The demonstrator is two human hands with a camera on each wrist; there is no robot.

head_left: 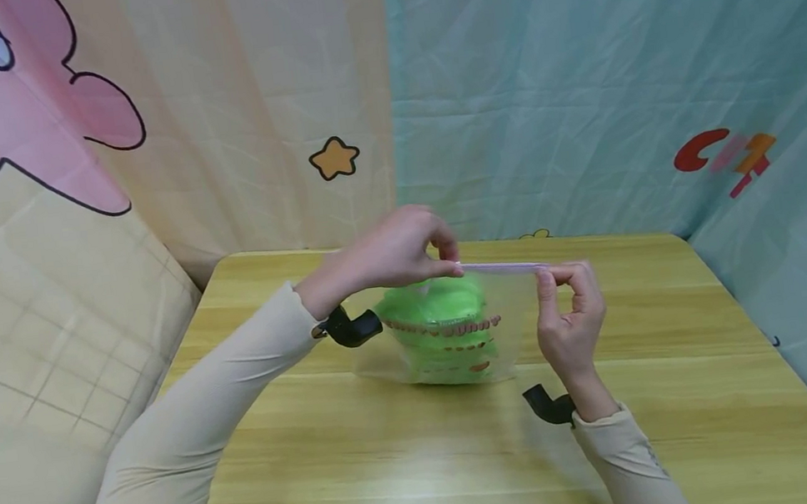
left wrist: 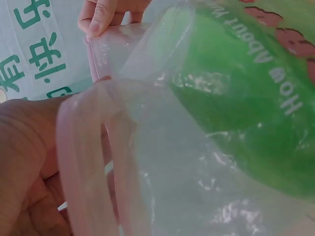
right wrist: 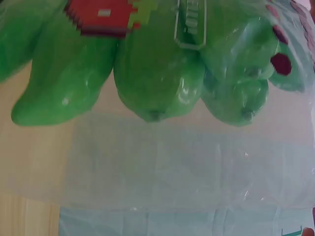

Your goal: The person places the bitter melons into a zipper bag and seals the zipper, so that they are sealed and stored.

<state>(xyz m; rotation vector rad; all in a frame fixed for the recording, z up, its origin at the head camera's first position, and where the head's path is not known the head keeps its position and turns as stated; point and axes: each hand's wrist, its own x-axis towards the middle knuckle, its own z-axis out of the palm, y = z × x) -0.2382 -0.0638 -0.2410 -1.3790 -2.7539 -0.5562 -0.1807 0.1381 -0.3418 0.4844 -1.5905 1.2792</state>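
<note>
A clear zip bag [head_left: 519, 313] with printed lettering and a pinkish zip strip [head_left: 499, 267] stands on the table, full of green mango-shaped fruits [right wrist: 160, 73]. My left hand [head_left: 403, 248] pinches the bag's top edge near the middle, thumb and finger meeting at the strip. At the strip's right end, my right hand [head_left: 573, 311] pinches the corner between thumb and finger. The strip runs taut between both hands. In the left wrist view two pink bands [left wrist: 81, 162] at the near end of the bag top show a gap between them. The right wrist view shows mostly the bag's side.
The wooden table [head_left: 370, 475] reaches back to a printed curtain [head_left: 544, 100]. Another curtain stretch [head_left: 35, 331] hangs along the left side. A black wrist camera mount [head_left: 354, 328] sits close to the bag's left side, and another mount [head_left: 549, 406] is below the right hand.
</note>
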